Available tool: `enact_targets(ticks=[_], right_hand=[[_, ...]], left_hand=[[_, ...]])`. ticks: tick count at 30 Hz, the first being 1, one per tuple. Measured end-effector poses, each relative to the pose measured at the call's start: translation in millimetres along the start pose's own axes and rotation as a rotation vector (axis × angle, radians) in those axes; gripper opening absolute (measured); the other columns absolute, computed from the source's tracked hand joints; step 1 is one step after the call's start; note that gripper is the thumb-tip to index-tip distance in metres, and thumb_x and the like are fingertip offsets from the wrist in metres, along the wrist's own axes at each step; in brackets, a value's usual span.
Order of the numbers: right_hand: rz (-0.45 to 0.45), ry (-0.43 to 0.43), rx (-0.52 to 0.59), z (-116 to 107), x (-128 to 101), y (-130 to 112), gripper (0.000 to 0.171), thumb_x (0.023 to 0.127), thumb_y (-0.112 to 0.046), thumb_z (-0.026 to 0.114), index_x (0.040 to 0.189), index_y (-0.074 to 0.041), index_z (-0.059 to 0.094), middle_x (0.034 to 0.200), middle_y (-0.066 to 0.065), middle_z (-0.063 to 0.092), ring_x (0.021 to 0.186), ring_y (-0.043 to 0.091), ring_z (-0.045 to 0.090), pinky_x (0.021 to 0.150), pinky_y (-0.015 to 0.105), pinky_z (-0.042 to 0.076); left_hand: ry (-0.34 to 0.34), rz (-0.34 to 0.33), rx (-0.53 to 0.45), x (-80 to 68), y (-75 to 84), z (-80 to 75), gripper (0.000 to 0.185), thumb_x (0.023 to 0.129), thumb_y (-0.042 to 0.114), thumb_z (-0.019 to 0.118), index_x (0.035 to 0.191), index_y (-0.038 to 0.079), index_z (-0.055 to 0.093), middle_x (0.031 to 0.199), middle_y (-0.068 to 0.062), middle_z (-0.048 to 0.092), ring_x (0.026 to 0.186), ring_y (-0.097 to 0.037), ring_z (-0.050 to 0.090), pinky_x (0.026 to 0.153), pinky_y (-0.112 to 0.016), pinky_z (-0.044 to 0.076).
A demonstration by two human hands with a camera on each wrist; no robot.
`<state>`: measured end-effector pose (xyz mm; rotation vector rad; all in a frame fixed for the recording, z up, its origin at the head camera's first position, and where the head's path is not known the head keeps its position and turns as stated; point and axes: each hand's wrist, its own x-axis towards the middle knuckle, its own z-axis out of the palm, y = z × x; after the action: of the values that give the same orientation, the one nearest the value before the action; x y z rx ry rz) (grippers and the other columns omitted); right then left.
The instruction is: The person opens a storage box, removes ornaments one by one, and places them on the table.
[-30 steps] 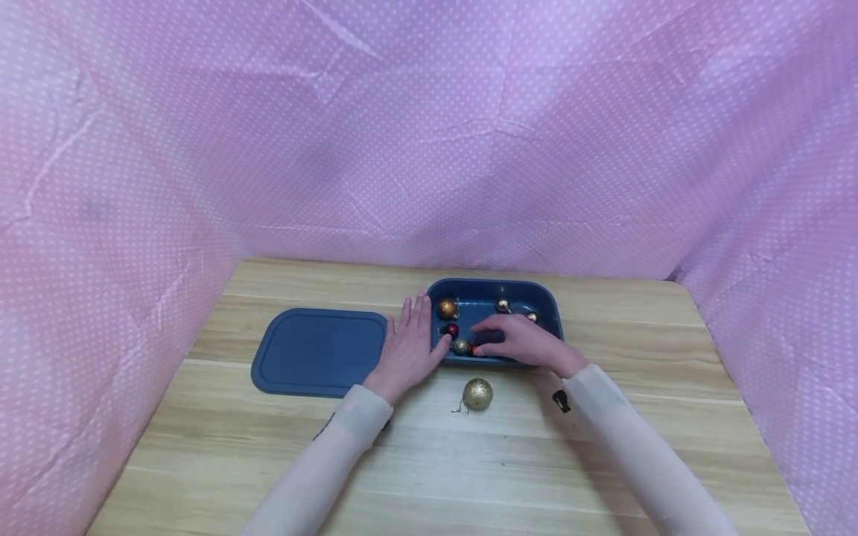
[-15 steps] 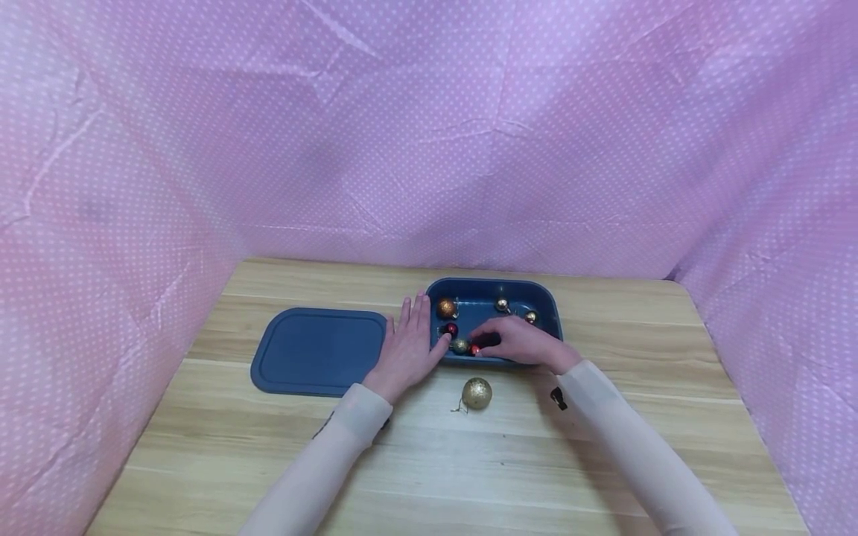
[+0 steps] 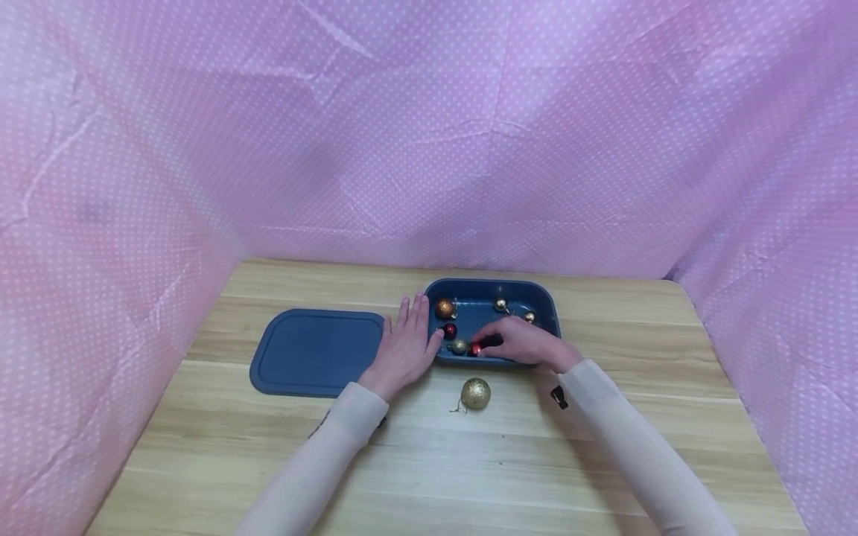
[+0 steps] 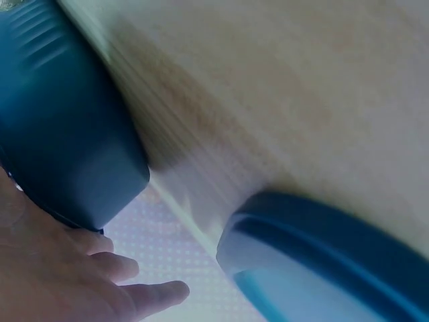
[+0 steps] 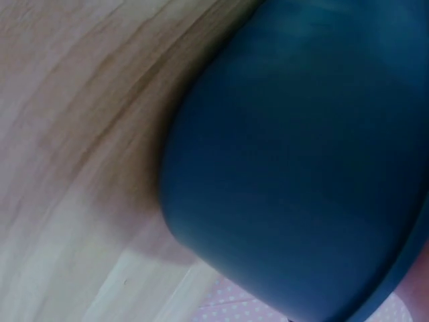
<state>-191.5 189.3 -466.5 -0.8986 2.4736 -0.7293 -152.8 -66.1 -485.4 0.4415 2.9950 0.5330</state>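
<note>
My right hand [image 3: 529, 344] sits centre-right in the head view, reaching over the near rim of the blue container [image 3: 546, 298]. Fingers curled, tips pinching a small red bauble [image 3: 475, 348] low inside the container, near its front wall. Right wrist view only shows the container's outer wall [image 5: 295, 174] filling the right of the frame and wood at left; fingers not visible there.

My left hand [image 3: 404, 348] lies just left of the container, fingers straight and spread flat, palm on the wooden table [image 3: 429, 461], thumb against the container's left wall. It holds nothing. Left wrist view: same hand [image 4: 60, 282] at lower left, fingers relaxed, container corner [image 4: 67, 127] upper left, blurry.

Inside the container, by picture place: orange glitter bauble [image 3: 445, 308] upper left, dark red bauble [image 3: 450, 330] below it, dull gold bauble [image 3: 459, 346] just left of the red one I pinch, two small gold baubles [image 3: 500, 304] toward the back, the second [image 3: 529, 316] right of it.

Blue lid [image 3: 315, 351] lies flat on the table at centre-left, just beside my left hand; touching or not, can't tell. Large gold glitter bauble [image 3: 476, 393] rests on the table below the container, between my forearms, apart from both. Pink dotted cloth [image 3: 429, 134] fills the top and sides.
</note>
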Motion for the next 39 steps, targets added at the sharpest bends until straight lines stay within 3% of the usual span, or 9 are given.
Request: enact_targets(ticks=[10, 15, 18, 23, 32, 39], right_hand=[[0.010, 0.122, 0.073, -3, -17, -4, 0.032, 0.101, -0.032, 0.069, 0.126, -0.013, 0.075, 0.123, 0.001, 0.073, 0.119, 0.024, 0.066, 0.101, 0.048, 0.052], [0.012, 0.200, 0.104, -7, -27, -9, 0.032, 0.099, -0.029, 0.072, 0.127, -0.014, 0.074, 0.124, 0.002, 0.073, 0.101, 0.018, 0.070, 0.092, 0.045, 0.055], [0.003, 0.247, 0.107, -7, -33, -12, 0.034, 0.098, -0.030, 0.073, 0.128, -0.015, 0.073, 0.125, 0.003, 0.073, 0.099, 0.019, 0.070, 0.093, 0.046, 0.056], [-0.045, 0.338, 0.084, -8, -44, -17, 0.035, 0.096, -0.028, 0.076, 0.128, -0.014, 0.074, 0.125, 0.003, 0.073, 0.121, 0.028, 0.065, 0.102, 0.052, 0.051], [-0.086, 0.409, 0.146, -6, -66, -27, 0.035, 0.097, -0.023, 0.075, 0.131, -0.015, 0.072, 0.132, 0.002, 0.070, 0.129, 0.027, 0.061, 0.105, 0.050, 0.049], [-0.086, 0.434, 0.130, -2, -84, -34, 0.039, 0.095, -0.023, 0.077, 0.133, -0.016, 0.071, 0.133, -0.001, 0.069, 0.128, 0.024, 0.061, 0.106, 0.050, 0.049]], left_hand=[[0.015, -0.008, 0.003, 2.2, 1.6, 5.8, 0.073, 0.111, 0.042, 0.039, 0.166, 0.003, 0.011, 0.173, -0.014, 0.011, 0.158, -0.036, 0.009, 0.120, -0.068, 0.017], [0.017, -0.011, 0.013, 2.5, 1.1, 5.6, 0.073, 0.111, 0.041, 0.039, 0.166, 0.002, 0.012, 0.173, -0.014, 0.011, 0.158, -0.036, 0.009, 0.120, -0.067, 0.017], [0.016, -0.011, 0.005, 1.7, 1.4, 5.6, 0.073, 0.111, 0.041, 0.039, 0.166, 0.002, 0.012, 0.173, -0.014, 0.011, 0.159, -0.035, 0.008, 0.121, -0.067, 0.017], [0.024, -0.010, -0.001, 1.0, 1.4, 6.2, 0.073, 0.111, 0.040, 0.040, 0.166, 0.002, 0.013, 0.173, -0.014, 0.011, 0.158, -0.036, 0.009, 0.120, -0.068, 0.017], [0.026, -0.010, 0.006, -0.5, 0.8, 5.0, 0.073, 0.110, 0.042, 0.039, 0.165, 0.002, 0.012, 0.173, -0.015, 0.012, 0.158, -0.036, 0.010, 0.120, -0.068, 0.018], [0.020, -0.014, 0.003, -0.3, 1.2, 4.3, 0.073, 0.111, 0.043, 0.036, 0.166, 0.002, 0.011, 0.173, -0.014, 0.010, 0.158, -0.036, 0.009, 0.120, -0.068, 0.017]])
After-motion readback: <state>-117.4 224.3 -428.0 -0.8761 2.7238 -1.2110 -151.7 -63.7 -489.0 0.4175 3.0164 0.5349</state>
